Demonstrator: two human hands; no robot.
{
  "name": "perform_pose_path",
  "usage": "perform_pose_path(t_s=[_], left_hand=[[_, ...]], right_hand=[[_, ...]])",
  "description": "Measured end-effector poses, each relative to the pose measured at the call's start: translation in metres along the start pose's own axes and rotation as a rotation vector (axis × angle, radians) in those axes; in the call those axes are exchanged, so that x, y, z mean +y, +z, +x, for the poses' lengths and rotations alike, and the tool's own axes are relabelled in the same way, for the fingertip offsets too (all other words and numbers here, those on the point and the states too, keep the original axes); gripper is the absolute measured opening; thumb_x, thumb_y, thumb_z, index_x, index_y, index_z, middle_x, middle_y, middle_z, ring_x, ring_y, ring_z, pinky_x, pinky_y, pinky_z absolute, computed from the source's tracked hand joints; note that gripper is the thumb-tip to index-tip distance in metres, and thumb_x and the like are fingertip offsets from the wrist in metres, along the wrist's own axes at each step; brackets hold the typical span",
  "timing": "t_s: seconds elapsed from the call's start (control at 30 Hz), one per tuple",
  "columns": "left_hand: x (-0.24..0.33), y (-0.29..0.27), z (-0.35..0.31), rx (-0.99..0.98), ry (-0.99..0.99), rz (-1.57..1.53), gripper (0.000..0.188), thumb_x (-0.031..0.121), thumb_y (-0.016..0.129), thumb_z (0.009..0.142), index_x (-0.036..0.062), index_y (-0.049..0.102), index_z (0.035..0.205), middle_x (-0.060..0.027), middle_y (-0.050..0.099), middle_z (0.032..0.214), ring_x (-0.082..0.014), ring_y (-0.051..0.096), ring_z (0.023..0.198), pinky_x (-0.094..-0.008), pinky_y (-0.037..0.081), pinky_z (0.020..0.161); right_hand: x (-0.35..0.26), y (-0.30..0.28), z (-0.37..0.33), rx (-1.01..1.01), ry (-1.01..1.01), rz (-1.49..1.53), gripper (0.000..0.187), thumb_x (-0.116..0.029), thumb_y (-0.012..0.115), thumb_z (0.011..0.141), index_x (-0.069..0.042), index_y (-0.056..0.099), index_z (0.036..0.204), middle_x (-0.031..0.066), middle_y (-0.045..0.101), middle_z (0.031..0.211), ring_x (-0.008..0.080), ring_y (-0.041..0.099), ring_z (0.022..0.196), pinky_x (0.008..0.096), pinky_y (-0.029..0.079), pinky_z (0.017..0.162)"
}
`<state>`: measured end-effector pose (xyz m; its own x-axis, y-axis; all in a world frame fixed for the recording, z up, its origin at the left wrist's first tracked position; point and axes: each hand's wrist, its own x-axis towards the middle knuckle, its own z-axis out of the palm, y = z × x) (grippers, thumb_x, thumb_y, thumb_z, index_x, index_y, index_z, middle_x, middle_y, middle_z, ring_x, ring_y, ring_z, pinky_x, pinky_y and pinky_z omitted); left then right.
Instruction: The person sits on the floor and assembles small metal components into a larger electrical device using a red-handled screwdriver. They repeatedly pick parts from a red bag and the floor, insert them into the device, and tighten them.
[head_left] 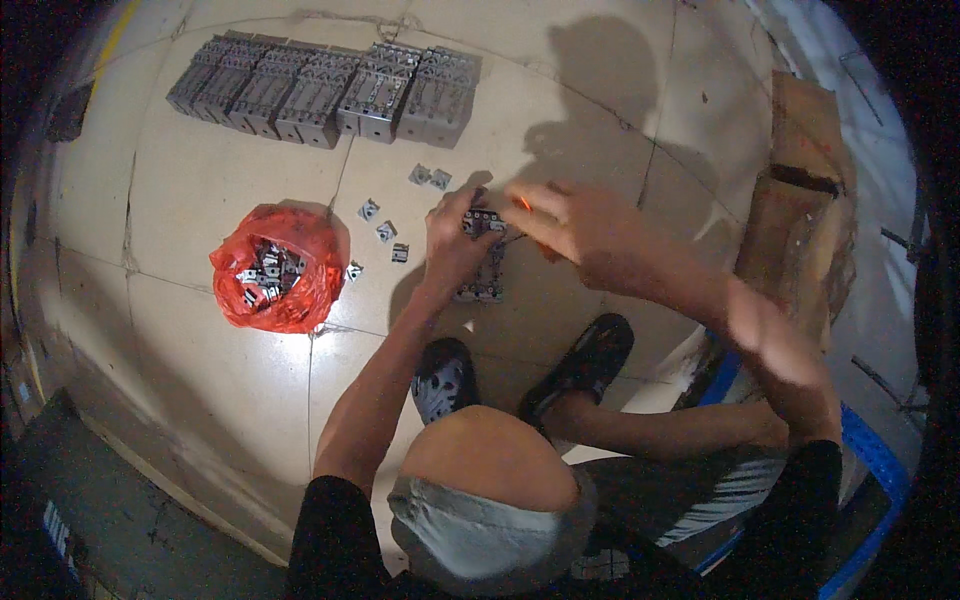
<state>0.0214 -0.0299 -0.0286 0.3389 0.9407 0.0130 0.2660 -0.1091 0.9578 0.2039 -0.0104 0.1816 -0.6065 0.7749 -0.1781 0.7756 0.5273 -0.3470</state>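
Observation:
Between my feet on the floor stands a narrow grey metal unit [481, 288] with rows of small round fittings along its top face. My left hand [458, 240] is closed around its far end, thumb laid across the top. Just right of it my right hand [560, 225] is closed and somewhat blurred, with a bright orange bit showing at its fingers. What it grips is too unclear to name. Left of the unit lie several small metal plates [384, 232]. Farther left, an open red plastic bag [318, 262] holds many similar small metal pieces.
A row of several grey metal units [368, 90] stands on the tiled floor at the far left. On the right is an open cardboard box [800, 130]. My black shoes [582, 368] flank the work, and a blue strip [872, 450] runs at the lower right.

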Motion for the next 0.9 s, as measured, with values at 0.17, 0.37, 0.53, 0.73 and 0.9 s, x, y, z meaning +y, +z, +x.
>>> perform_pose_path(t_s=[0.17, 0.37, 0.53, 0.73, 0.9], left_hand=[[0.002, 0.003, -0.004, 0.021, 0.006, 0.029, 0.068, 0.017, 0.091, 0.065, 0.0057, 0.064, 0.128, -0.0097, 0.071, 0.113, -0.0304, 0.064, 0.112, -0.0434, 0.042, 0.101], [0.007, 0.005, -0.006, 0.053, -0.012, 0.088, 0.073, 0.017, 0.091, 0.065, 0.0072, 0.062, 0.132, -0.0100, 0.069, 0.114, -0.0313, 0.062, 0.112, -0.0441, 0.042, 0.101], [0.011, -0.004, -0.008, 0.097, 0.109, 0.169, 0.080, 0.016, 0.089, 0.067, 0.0071, 0.056, 0.139, -0.0151, 0.066, 0.118, -0.0365, 0.059, 0.115, -0.0486, 0.044, 0.099], [0.041, -0.002, -0.066, 0.093, -0.172, 0.284, 0.091, 0.030, 0.085, 0.072, 0.0066, 0.043, 0.150, -0.0265, 0.047, 0.142, -0.0463, 0.047, 0.125, -0.0520, 0.044, 0.102], [0.050, 0.010, -0.071, 0.075, -0.202, 0.374, 0.105, 0.036, 0.085, 0.065, 0.0090, 0.036, 0.154, -0.0273, 0.040, 0.148, -0.0483, 0.043, 0.129, -0.0563, 0.041, 0.106]], right_hand=[[0.007, -0.004, 0.004, -0.111, -0.201, 0.094, 0.015, -0.014, 0.068, 0.083, 0.000, 0.064, 0.081, 0.0093, 0.065, 0.091, 0.0275, 0.065, 0.098, 0.0396, 0.056, 0.076], [0.004, -0.006, 0.015, -0.107, -0.323, -0.239, 0.027, -0.029, 0.073, 0.077, -0.003, 0.063, 0.076, 0.0064, 0.061, 0.088, 0.0253, 0.062, 0.093, 0.0366, 0.055, 0.080], [0.015, 0.010, 0.002, -0.039, -0.410, -0.112, 0.013, -0.019, 0.070, 0.074, -0.007, 0.066, 0.075, 0.0089, 0.065, 0.087, 0.0283, 0.063, 0.095, 0.0371, 0.054, 0.087], [0.011, 0.065, 0.010, 0.066, -0.433, -0.100, 0.014, -0.019, 0.069, 0.082, -0.007, 0.065, 0.078, 0.0097, 0.067, 0.093, 0.0302, 0.064, 0.106, 0.0409, 0.052, 0.095], [0.007, 0.049, 0.026, -0.238, -0.266, 0.110, 0.020, -0.019, 0.062, 0.089, 0.000, 0.067, 0.084, 0.0166, 0.072, 0.089, 0.0371, 0.070, 0.096, 0.0448, 0.057, 0.081]])
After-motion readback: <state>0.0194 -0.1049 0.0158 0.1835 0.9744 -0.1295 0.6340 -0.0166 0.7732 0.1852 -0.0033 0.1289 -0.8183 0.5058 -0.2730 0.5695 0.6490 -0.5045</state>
